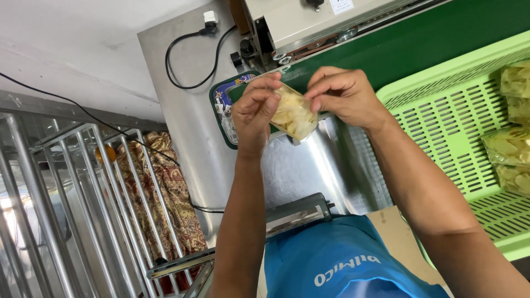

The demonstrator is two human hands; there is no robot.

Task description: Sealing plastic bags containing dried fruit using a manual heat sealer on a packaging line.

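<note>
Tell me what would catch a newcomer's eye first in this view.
At centre, the left hand and right hand pinch a small clear bag of pale chips over a shiny steel table. To the right sits a bright green slotted crate holding more filled bags; a green-belted sealing machine stands behind.

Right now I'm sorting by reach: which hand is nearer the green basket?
Right. The right hand grips the chip bag close beside the green basket; the left hand holds the bag's far side.
</note>
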